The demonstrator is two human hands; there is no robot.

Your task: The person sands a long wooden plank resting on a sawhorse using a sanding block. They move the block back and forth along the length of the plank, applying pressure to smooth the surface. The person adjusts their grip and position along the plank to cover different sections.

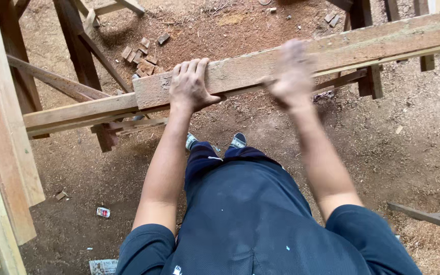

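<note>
The person stands over a long rough plank (332, 51) that lies across wooden trestles (80, 56), running from lower left up to the right above a sawdust-covered floor (398, 147). The left hand (192, 84) is clamped on the plank near its left end, fingers curled over the far edge and thumb along the near edge. The right hand (292, 74) lies further along the same plank, blurred by motion; it seems fairly open and flat against the wood, though whether it grips cannot be told. A second, thinner board (77, 112) sits just below the plank's left end. Small offcut blocks (141, 56) are scattered on the floor beyond. To handle the plank well, a firm hold with both hands spread apart would likely keep it from twisting or sliding off its supports.
</note>
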